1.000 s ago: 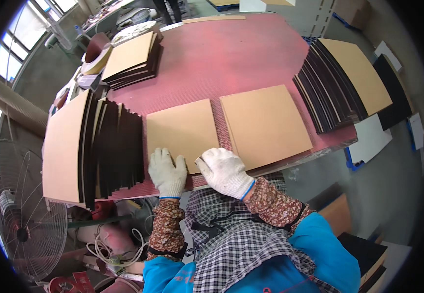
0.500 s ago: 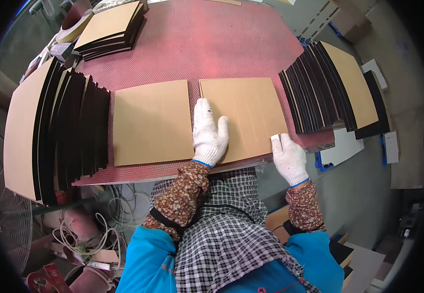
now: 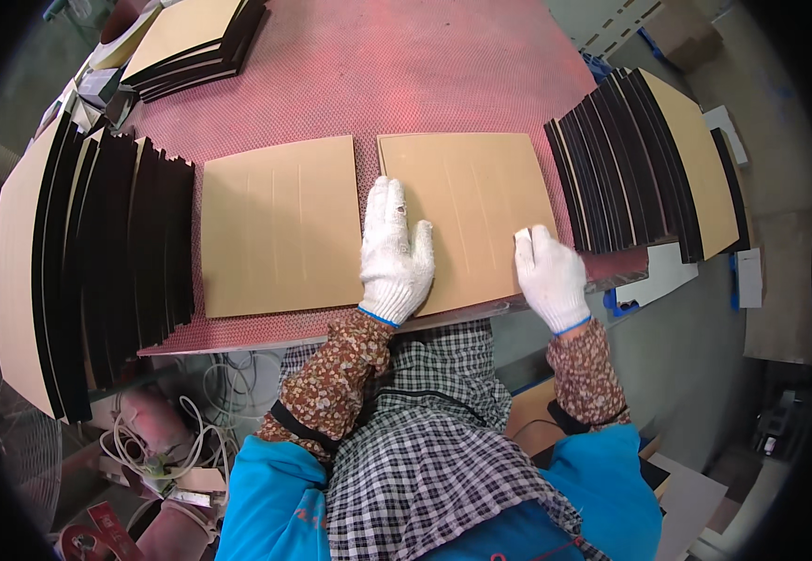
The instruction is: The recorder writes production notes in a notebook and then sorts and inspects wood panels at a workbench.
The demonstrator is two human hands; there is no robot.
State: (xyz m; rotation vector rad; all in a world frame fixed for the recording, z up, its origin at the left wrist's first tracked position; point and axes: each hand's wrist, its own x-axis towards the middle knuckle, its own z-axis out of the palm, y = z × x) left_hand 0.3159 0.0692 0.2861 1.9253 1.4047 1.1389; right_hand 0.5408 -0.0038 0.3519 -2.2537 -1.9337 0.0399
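Two tan square boards lie side by side on the red table [image 3: 406, 75]. My left hand [image 3: 395, 254], in a white glove, rests flat with fingers spread on the near left part of the right board [image 3: 481, 201]. My right hand [image 3: 550, 276], also gloved, grips that board's near right corner at the table's front edge. The left board [image 3: 280, 224] lies untouched beside my left hand.
A fanned row of black-edged boards [image 3: 97, 252] stands along the left of the table, another row [image 3: 654, 168] along the right. A stack of boards [image 3: 191, 42] lies at the far left. Cables and a fan are on the floor at lower left.
My view has shifted left and closer. My right hand moved up from the table's edge onto the right board's corner; my left hand stays flat on that board.
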